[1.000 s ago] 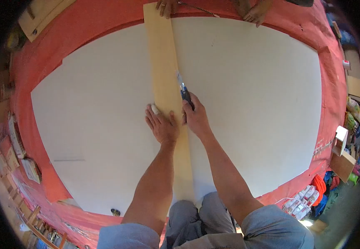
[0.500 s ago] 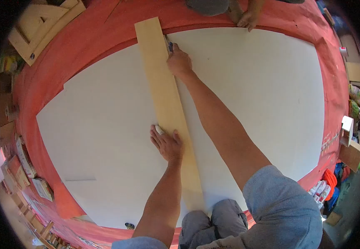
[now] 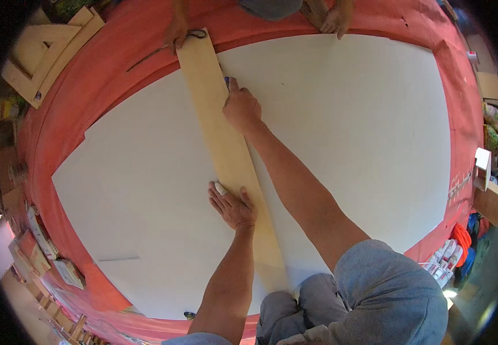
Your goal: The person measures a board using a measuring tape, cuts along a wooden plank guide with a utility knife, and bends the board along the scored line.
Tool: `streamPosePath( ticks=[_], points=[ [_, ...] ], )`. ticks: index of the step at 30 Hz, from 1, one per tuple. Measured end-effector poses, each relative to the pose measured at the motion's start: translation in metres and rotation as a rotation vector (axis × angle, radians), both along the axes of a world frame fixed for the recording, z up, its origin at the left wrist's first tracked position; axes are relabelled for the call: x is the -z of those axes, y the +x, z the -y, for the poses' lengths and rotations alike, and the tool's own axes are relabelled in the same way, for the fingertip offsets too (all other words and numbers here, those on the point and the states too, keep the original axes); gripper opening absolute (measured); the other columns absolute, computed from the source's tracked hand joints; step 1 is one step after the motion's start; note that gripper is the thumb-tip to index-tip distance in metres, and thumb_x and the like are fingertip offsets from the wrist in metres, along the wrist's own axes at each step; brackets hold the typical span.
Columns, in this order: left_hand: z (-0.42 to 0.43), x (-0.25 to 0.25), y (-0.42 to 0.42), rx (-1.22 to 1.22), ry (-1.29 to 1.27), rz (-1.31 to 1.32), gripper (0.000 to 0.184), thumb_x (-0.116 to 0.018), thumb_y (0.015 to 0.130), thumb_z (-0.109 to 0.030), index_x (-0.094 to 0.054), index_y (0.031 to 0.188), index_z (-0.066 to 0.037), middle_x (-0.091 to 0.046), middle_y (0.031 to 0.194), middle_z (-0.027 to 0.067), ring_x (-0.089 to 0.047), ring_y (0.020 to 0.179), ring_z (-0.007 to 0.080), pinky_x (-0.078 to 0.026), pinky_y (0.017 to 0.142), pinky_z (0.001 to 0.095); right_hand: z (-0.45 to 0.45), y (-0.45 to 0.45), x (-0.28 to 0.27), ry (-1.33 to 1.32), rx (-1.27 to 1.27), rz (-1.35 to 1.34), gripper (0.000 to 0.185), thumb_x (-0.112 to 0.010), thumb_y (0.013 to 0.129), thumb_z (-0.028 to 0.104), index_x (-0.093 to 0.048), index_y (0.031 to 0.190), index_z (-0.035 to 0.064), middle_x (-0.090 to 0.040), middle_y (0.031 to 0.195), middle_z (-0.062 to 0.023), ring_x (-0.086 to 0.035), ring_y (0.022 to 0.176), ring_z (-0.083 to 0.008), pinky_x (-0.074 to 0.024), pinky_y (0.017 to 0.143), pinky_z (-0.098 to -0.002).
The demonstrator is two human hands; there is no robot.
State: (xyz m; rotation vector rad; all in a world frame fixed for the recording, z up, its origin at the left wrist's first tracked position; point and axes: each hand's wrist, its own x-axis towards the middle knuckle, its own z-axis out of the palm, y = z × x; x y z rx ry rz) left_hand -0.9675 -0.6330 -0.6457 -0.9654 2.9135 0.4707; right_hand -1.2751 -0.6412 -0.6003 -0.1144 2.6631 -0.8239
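A long pale wooden board lies across a large white sheet. My left hand presses flat on the board with its fingers spread; one finger has a white wrapping. Along the board's right edge, toward its far end, my right hand is closed around a utility knife. Only a bit of the knife's blue handle shows, and its tip is hard to make out.
Red cloth spreads beneath the sheet. Opposite me, another person's hand touches the board's far end near a dark loop; their other hand rests by the sheet's far edge. A wooden frame stands at upper left.
My right hand has come closer to me along the board's edge with the knife. The other person's hand has appeared at the board's far end. My left hand stays on the board.
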Motion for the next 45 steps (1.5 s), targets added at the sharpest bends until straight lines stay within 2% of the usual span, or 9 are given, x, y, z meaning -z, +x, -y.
streamPosePath(
  ticks=[6,9,12,14,20,26,33,36,45],
  points=[
    [0.000,-0.006,-0.005,-0.012,0.038,-0.041,0.087,-0.034,0.109,-0.058,-0.015,0.161,0.009,-0.019,0.171,0.0275,-0.018,0.158,0.0455,-0.013,0.130,0.0571,0.002,0.000,0.000,-0.029,0.013,-0.032,0.059,-0.053,0.099,0.017,-0.042,0.156,0.0043,-0.069,0.107,-0.0286,-0.071,0.100,-0.0447,-0.0572,0.088,-0.0551],
    [-0.001,-0.005,-0.002,-0.011,0.028,-0.001,0.086,-0.034,0.110,-0.058,-0.017,0.160,0.009,-0.021,0.170,0.0281,-0.019,0.158,0.0464,-0.013,0.130,0.0576,-0.001,0.001,-0.002,-0.033,-0.036,-0.021,0.068,-0.057,0.095,0.014,-0.035,0.158,0.0000,-0.066,0.118,-0.0323,-0.073,0.099,-0.0452,-0.0603,0.084,-0.0546],
    [0.000,-0.005,-0.002,-0.014,0.021,-0.016,0.085,-0.034,0.110,-0.058,-0.017,0.160,0.009,-0.021,0.170,0.0285,-0.019,0.158,0.0463,-0.013,0.130,0.0577,-0.001,-0.001,-0.009,-0.010,-0.031,-0.032,0.067,-0.057,0.095,0.014,-0.036,0.157,-0.0013,-0.066,0.117,-0.0319,-0.073,0.097,-0.0460,-0.0610,0.083,-0.0542],
    [0.001,-0.004,-0.001,-0.010,0.034,-0.015,0.086,-0.033,0.109,-0.058,-0.017,0.160,0.009,-0.019,0.170,0.0272,-0.018,0.158,0.0456,-0.013,0.131,0.0577,0.000,-0.002,-0.014,-0.045,0.018,-0.001,0.060,-0.050,0.098,0.014,-0.041,0.156,0.0024,-0.068,0.112,-0.0297,-0.070,0.101,-0.0466,-0.0574,0.088,-0.0546],
    [-0.002,-0.006,-0.002,-0.020,0.037,-0.040,0.083,-0.034,0.110,-0.057,-0.017,0.161,0.007,-0.021,0.171,0.0247,-0.019,0.158,0.0450,-0.014,0.130,0.0577,0.007,-0.003,-0.023,-0.067,0.046,-0.001,0.056,-0.051,0.097,0.013,-0.044,0.151,0.0015,-0.068,0.112,-0.0310,-0.070,0.105,-0.0469,-0.0578,0.088,-0.0547],
    [-0.002,-0.002,-0.003,0.000,-0.010,-0.048,0.079,-0.038,0.110,-0.051,-0.018,0.161,0.007,-0.024,0.169,0.0272,-0.022,0.157,0.0470,-0.017,0.129,0.0589,0.013,-0.021,-0.008,-0.028,-0.014,0.031,0.055,-0.053,0.095,0.011,-0.045,0.149,0.0014,-0.070,0.111,-0.0323,-0.070,0.107,-0.0464,-0.0573,0.091,-0.0552],
    [0.001,0.000,0.000,-0.012,0.030,-0.082,0.081,-0.039,0.110,-0.053,-0.018,0.161,0.007,-0.025,0.168,0.0276,-0.022,0.157,0.0472,-0.017,0.129,0.0604,-0.011,0.014,-0.024,0.008,-0.095,0.051,0.062,-0.055,0.095,0.014,-0.040,0.154,-0.0005,-0.073,0.106,-0.0299,-0.073,0.101,-0.0455,-0.0596,0.087,-0.0560],
    [0.002,-0.003,-0.002,-0.017,0.045,-0.076,0.083,-0.035,0.110,-0.057,-0.018,0.160,0.007,-0.024,0.169,0.0267,-0.021,0.157,0.0465,-0.016,0.129,0.0590,-0.020,0.036,-0.027,0.027,-0.096,0.120,0.061,-0.055,0.095,0.012,-0.041,0.153,0.0018,-0.073,0.104,-0.0290,-0.072,0.102,-0.0459,-0.0569,0.090,-0.0574],
    [0.002,0.000,-0.001,-0.033,0.039,-0.042,0.085,-0.033,0.110,-0.060,-0.018,0.161,0.006,-0.022,0.170,0.0263,-0.020,0.158,0.0470,-0.015,0.130,0.0578,-0.047,0.105,-0.026,0.086,-0.088,0.126,0.068,-0.064,0.093,0.012,-0.040,0.156,0.0087,-0.071,0.096,-0.0268,-0.072,0.090,-0.0440,-0.0588,0.079,-0.0558]
  ],
)
